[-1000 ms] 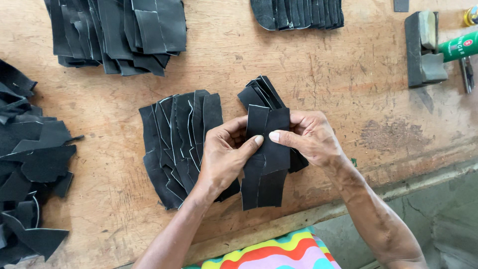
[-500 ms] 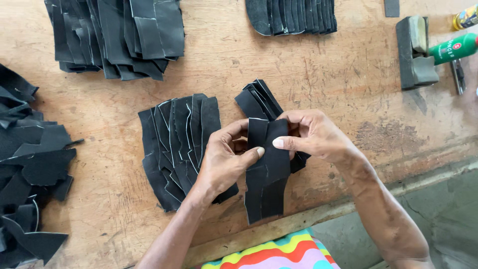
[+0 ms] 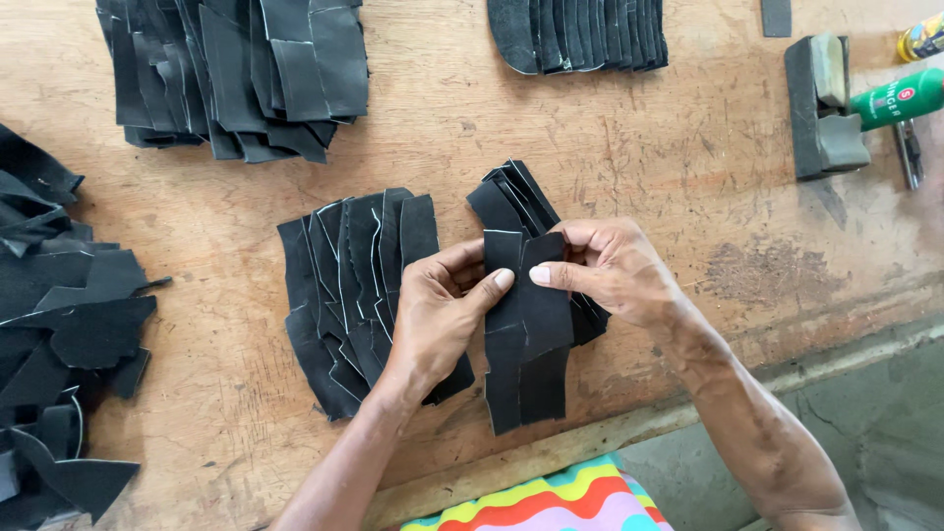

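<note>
Black leather scraps (image 3: 69, 334) far left, fanned stack (image 3: 344, 295) beside. Your left hand (image 3: 433, 315) & right hand (image 3: 615, 270) both pinch the two overlapped strips (image 3: 526, 334) mid-bench; keep edges flush, thumbs pressed firmly. Sanding block (image 3: 821, 108) far right.

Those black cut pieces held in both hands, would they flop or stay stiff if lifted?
The black pieces look thin and flat, so probably light and bendy. Both the left hand and right hand pinch them, and the lower ends hang fairly straight, suggesting some stiffness.
</note>
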